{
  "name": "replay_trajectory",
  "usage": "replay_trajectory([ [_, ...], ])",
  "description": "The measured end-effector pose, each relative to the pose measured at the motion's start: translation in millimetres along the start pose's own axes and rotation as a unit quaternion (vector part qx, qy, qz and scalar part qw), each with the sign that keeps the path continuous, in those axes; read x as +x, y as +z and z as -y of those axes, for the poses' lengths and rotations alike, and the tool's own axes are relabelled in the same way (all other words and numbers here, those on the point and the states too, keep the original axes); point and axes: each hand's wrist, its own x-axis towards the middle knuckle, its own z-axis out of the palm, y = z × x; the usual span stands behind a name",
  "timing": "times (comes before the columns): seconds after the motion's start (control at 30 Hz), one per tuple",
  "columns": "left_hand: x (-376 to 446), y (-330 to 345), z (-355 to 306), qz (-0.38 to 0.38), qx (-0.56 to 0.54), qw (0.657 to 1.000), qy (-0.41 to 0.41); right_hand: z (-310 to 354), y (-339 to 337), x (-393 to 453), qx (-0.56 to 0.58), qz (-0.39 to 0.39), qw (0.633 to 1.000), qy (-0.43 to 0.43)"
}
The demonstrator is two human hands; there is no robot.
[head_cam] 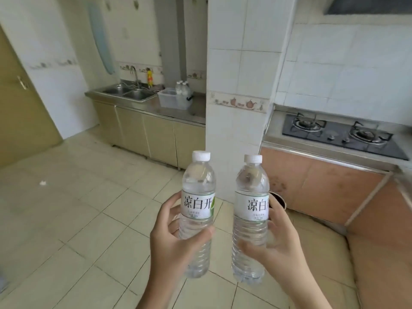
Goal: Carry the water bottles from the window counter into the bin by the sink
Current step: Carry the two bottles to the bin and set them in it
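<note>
Water bottles fill both hands: the left hand (172,237) grips one capped bottle (197,210) around its lower body, and the right hand (275,241) grips a second capped bottle (250,219) the same way, both upright and slightly apart above the tiled floor (78,208). Across the room, a clear bin (172,101) sits on the steel counter (178,112) just beside the sink (131,93), with more bottles (181,87) at its far edge.
</note>
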Motion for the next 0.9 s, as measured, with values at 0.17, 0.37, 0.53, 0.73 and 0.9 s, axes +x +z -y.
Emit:
replay_trajectory([
  [0.17,107,12,10,-0.049,0.013,0.999,0.006,-10,30,123,0.014,0.054,0.998,-0.013],
  [0.37,216,0,25,-0.110,0.012,0.994,0.000,-19,80,244,0.033,0.113,0.993,-0.029],
  [0.53,305,-20,54,-0.145,0.005,0.989,-0.008,-36,136,334,0.037,0.134,0.990,-0.029],
  [0.73,435,-50,92,-0.152,0.011,0.988,-0.016,-51,218,454,0.049,0.128,0.990,-0.018],
  [0.9,554,-67,106,-0.132,-0.004,0.991,-0.021,-47,273,554,0.047,0.121,0.991,-0.015],
])
